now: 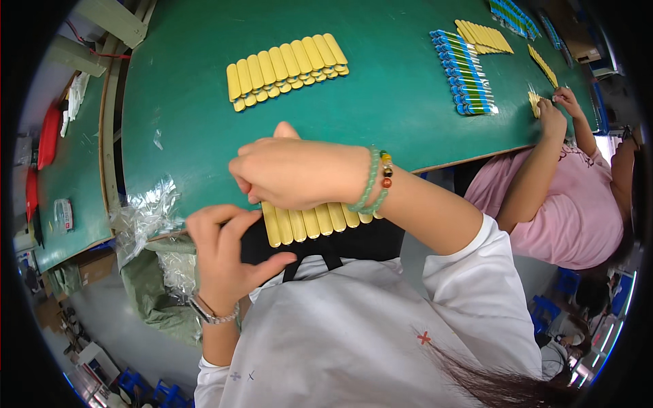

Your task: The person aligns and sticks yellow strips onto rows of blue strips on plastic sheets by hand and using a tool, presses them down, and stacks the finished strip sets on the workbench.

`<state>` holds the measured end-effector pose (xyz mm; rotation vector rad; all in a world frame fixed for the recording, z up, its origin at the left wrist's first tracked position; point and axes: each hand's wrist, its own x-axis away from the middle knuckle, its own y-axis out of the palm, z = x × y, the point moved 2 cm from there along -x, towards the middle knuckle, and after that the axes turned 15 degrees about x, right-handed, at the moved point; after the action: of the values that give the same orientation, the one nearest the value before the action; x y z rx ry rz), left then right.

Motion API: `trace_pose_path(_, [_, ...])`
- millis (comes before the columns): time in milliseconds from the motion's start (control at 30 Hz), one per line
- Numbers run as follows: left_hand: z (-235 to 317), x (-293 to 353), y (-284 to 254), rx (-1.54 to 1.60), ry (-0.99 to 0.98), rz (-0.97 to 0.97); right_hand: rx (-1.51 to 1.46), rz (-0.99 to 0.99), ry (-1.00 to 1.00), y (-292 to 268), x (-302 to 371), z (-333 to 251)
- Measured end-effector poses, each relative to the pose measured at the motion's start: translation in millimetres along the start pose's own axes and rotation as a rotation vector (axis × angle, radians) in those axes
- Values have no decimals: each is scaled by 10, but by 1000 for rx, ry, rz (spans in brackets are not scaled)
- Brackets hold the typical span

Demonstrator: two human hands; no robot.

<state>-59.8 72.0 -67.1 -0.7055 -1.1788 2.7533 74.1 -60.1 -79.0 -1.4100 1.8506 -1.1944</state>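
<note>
A row of yellow, round-ended flat strips (309, 224) lies at the table's near edge, against my lap. Across its far part reaches my right hand (299, 170), back upward, fingers curled down at the row's left end; whatever they pinch is hidden. My left hand (224, 248) is just left of the row, thumb stretched out and fingers apart, with nothing seen in it. Its index fingertip comes close to the leftmost strip. Farther off on the green table (381, 95) is a layered stack of similar yellow strips (286, 64).
Clear plastic film (153, 207) is heaped at the table's left corner, above a green sack (160, 292). Blue-and-green packs (466, 75) and more yellow strips (484, 35) lie at the far right. A co-worker in pink (544, 211) handles strips there.
</note>
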Motion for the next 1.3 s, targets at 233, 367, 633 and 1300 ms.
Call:
trace_pose_path(233, [-80, -42, 139, 71, 59, -91, -101, 122, 276, -172, 879, 287])
trace_pose_path(367, [-124, -209, 63, 90, 74, -84, -57, 295, 463, -208, 1472, 395])
trace_pose_path(633, [-93, -1002, 133, 152, 17, -200, -616, 630, 662, -125, 1595, 397])
trace_pose_path(1300, [-103, -1656, 487, 460, -287, -924, -524, 473, 440, -179, 1365, 347])
